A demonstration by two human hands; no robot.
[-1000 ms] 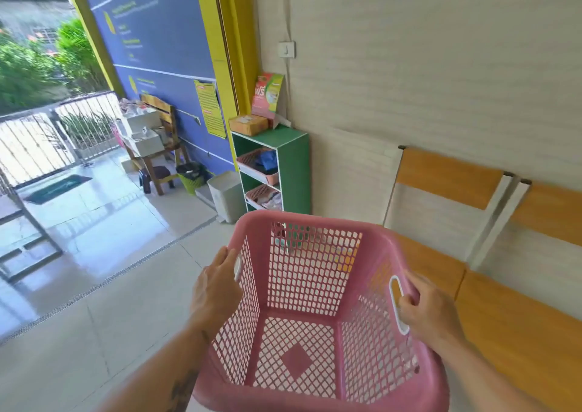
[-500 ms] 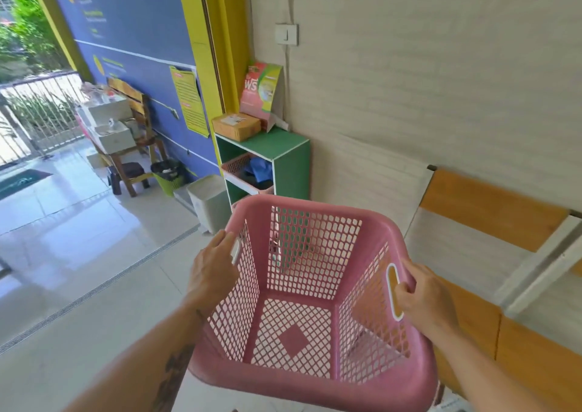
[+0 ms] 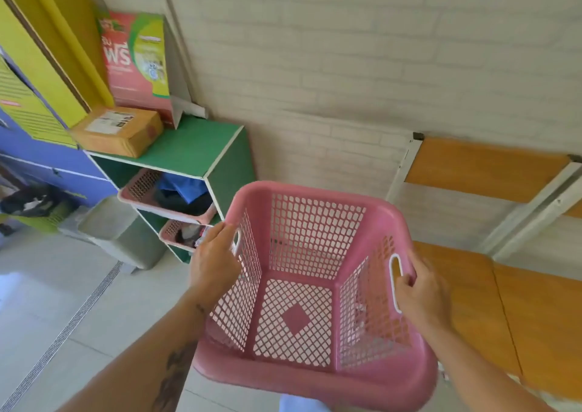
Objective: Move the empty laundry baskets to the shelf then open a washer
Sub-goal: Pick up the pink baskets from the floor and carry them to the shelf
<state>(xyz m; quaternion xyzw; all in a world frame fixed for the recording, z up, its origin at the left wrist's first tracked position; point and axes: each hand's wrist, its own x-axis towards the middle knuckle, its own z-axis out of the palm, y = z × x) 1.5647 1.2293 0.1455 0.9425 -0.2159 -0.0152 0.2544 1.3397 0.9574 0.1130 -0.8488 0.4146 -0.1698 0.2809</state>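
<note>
Pink laundry basket (image 3: 310,288) (empty) gripped at both handles by left hand (image 3: 214,262) and right hand (image 3: 420,292); next, placement on green shelf (image 3: 192,147).

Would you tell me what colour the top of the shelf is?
Green, with white edging; the shelf shows best in the head view.

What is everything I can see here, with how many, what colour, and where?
laundry basket: 1, pink, empty, held in front
shelf: 1, green, against the wall at left
baskets in shelf: 2, pink, one per compartment, holding items
parcel: 1, tan, on the shelf top
printed box: 1, red and green, upright on the shelf top
bin: 1, grey, on the floor left of the shelf
bench: orange with white frame, at right
left hand: 1, on the basket's left handle
right hand: 1, on the right handle
</note>
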